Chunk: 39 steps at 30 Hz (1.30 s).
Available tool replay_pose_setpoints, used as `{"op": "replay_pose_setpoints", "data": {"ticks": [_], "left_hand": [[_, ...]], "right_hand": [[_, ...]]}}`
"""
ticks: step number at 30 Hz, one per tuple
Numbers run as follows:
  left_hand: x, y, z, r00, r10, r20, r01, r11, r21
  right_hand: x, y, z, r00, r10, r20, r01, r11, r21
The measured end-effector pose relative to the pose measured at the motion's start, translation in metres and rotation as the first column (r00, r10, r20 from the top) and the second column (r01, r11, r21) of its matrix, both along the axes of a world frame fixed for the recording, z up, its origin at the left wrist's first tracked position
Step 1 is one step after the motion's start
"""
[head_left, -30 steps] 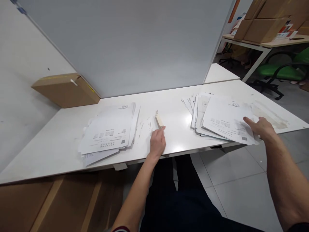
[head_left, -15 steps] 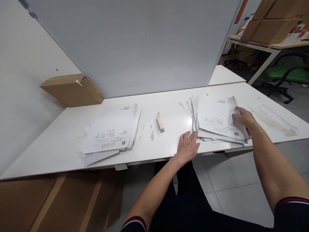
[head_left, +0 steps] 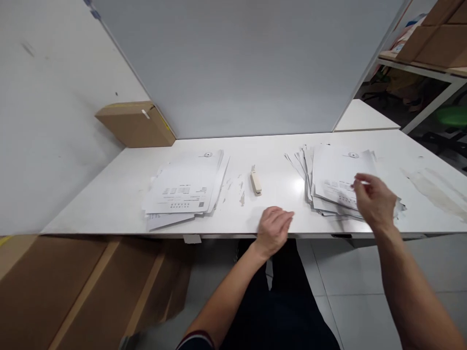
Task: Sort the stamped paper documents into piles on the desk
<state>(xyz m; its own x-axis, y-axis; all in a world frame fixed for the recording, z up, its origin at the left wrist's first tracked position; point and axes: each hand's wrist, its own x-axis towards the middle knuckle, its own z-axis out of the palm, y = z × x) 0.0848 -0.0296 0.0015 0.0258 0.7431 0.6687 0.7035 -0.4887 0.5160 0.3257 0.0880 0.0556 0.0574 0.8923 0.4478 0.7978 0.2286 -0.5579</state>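
My left hand (head_left: 273, 231) is over the table's front edge between two paper stacks, its fingers curled together and nothing visible in them. Above the front right part of the right paper stack (head_left: 337, 170) hovers my right hand (head_left: 375, 201). Its fingers are bent, thumb and forefinger close together, with no sheet seen in them. That stack holds printed sheets, fanned unevenly along its left side. A small beige stapler (head_left: 256, 183) lies on the table, beyond my left hand. Further left is another paper stack (head_left: 182, 182), its lower sheets sticking out at an angle.
A large whiteboard-like panel (head_left: 237, 68) stands along the back of the white table (head_left: 98, 194). One cardboard box (head_left: 134, 126) leans by the wall at the back left. Large cardboard boxes (head_left: 73, 291) stand below the table's left front. Another desk with boxes (head_left: 438, 46) is at far right.
My right hand has come off the right stack's right edge and moved over its front. My left hand has drawn back from that stack, its fingers curling in. The view has shifted left.
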Motion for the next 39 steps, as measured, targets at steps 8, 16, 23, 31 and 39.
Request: {"op": "replay_pose_setpoints", "data": {"ticks": [8, 16, 23, 31, 39], "left_hand": [[-0.164, -0.057, 0.019, 0.673, 0.709, -0.210, -0.716, 0.696, 0.051], [-0.188, -0.056, 0.012, 0.747, 0.594, -0.299, -0.654, 0.737, -0.169], [-0.182, -0.062, 0.034, 0.731, 0.674, 0.103, -0.613, 0.716, -0.333], [-0.107, -0.077, 0.044, 0.910, 0.405, 0.088, -0.394, 0.912, -0.117], [-0.071, -0.076, 0.030, 0.822, 0.338, 0.457, -0.099, 0.876, -0.471]], "right_hand": [[-0.104, -0.091, -0.040, 0.769, 0.393, -0.505, -0.523, 0.841, -0.141], [-0.156, -0.105, -0.056, 0.723, 0.533, -0.440, -0.666, 0.706, -0.241], [-0.157, -0.107, -0.047, 0.693, 0.450, -0.563, -0.685, 0.655, -0.319], [-0.193, -0.113, -0.029, 0.386, 0.105, -0.917, -0.874, 0.358, -0.327], [-0.200, -0.116, -0.037, 0.224, -0.192, -0.956, -0.929, 0.254, -0.269]]}}
